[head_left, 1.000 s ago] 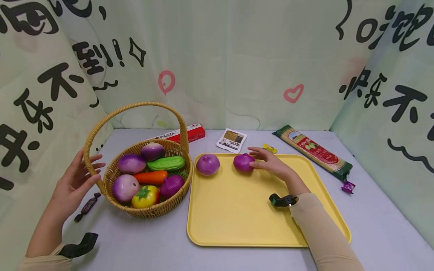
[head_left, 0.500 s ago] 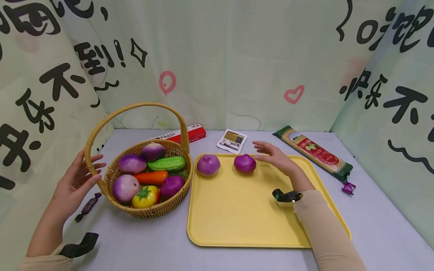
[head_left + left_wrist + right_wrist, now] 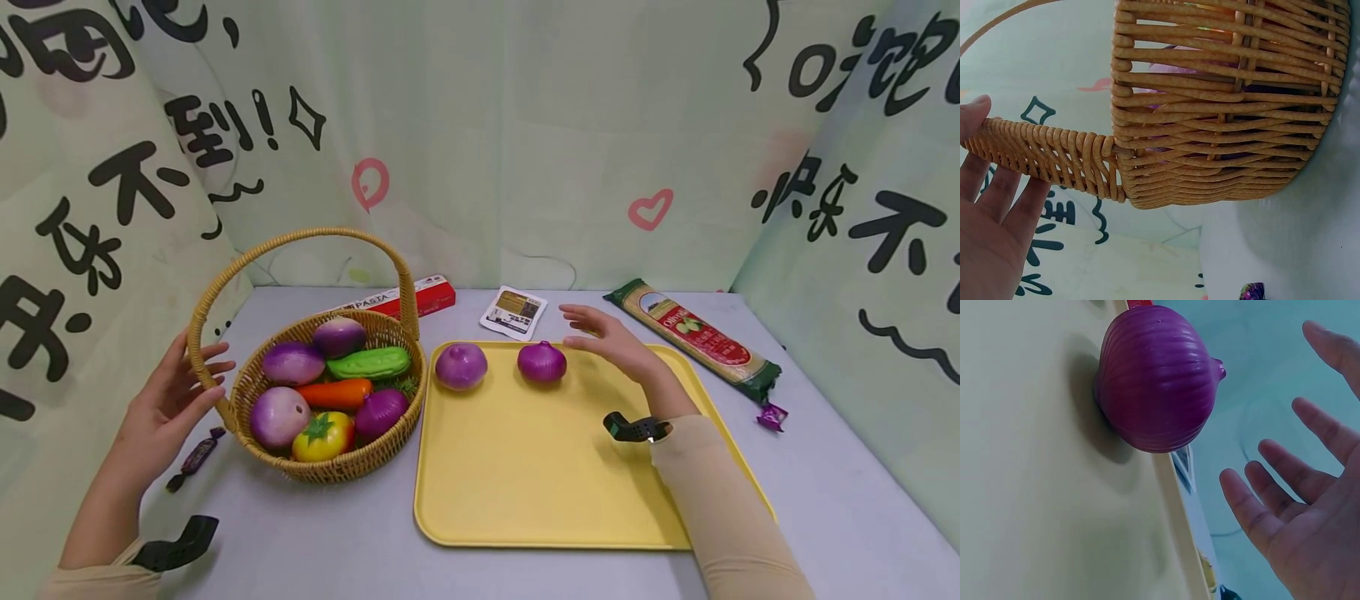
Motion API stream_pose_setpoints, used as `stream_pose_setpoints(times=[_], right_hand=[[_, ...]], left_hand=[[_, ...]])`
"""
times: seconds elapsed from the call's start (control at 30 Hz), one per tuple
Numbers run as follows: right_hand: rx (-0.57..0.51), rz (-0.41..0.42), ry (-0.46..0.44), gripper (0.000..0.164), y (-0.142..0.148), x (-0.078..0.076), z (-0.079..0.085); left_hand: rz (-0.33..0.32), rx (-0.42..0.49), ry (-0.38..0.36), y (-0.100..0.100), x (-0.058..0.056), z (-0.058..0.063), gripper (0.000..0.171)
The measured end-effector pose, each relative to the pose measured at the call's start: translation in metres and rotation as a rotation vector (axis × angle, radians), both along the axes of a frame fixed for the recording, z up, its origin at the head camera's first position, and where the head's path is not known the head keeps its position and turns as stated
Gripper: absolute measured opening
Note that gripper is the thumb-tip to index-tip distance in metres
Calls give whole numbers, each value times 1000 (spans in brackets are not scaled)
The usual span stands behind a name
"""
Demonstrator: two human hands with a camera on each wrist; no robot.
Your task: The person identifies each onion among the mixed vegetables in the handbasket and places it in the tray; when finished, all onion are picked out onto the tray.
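1. While the left grip (image 3: 157, 408) pinches the handle (image 3: 1054, 150) of the basket (image 3: 318, 472), the right grip (image 3: 618, 343) holds nothing: we see its fingers apart and the thumb away from them, raised over the far edge of the tray (image 3: 525, 483).

2. The dark onion (image 3: 542, 364) sits on the tray just inside the far edge, a little left of that edge's middle. From the right grip it lies to the left and somewhat lower, near but not touching; in the right wrist view we find a clear gap between it and the fingertips (image 3: 1231, 482).

3. We see no long axis on it: it is round and upright, with its stem tip up. We judge that its side would suit a hold from the right about as well as one from above.

4. The pale onion (image 3: 461, 367) is in the tray's far left corner, apart from the dark onion. The relation that matters, as we judge it, is this row: right grip, dark onion, pale onion, then basket, running leftward.

5. The right grip is nearer to both onions. The left grip is well apart from them, beyond the basket, towards the left edge of the tabletop (image 3: 330, 537).
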State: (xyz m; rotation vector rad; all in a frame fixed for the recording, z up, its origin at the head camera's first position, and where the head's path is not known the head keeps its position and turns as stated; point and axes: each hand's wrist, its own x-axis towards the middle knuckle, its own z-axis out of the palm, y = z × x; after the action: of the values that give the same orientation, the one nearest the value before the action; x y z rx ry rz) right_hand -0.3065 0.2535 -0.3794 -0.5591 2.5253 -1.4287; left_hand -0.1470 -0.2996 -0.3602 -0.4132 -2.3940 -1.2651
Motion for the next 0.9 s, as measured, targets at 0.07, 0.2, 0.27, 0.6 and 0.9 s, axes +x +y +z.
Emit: stream_pose_setpoints(times=[0.07, 0.2, 0.27, 0.6, 0.9], right_hand=[[12, -4, 14, 61, -2, -1, 3], [21, -8, 31, 61, -7, -1, 10], [18, -9, 35, 61, -11, -1, 12], [5, 45, 52, 60, -45, -4, 25], [20, 115, 79, 59, -81, -6, 38]], left_hand=[[-1, 0, 0, 0, 0, 0, 83], [-2, 2, 2, 1, 1, 0, 83], [-1, 0, 2, 1, 1, 0, 83], [2, -4, 2, 1, 1, 0, 83], [-4, 0, -1, 0, 1, 0, 83]])
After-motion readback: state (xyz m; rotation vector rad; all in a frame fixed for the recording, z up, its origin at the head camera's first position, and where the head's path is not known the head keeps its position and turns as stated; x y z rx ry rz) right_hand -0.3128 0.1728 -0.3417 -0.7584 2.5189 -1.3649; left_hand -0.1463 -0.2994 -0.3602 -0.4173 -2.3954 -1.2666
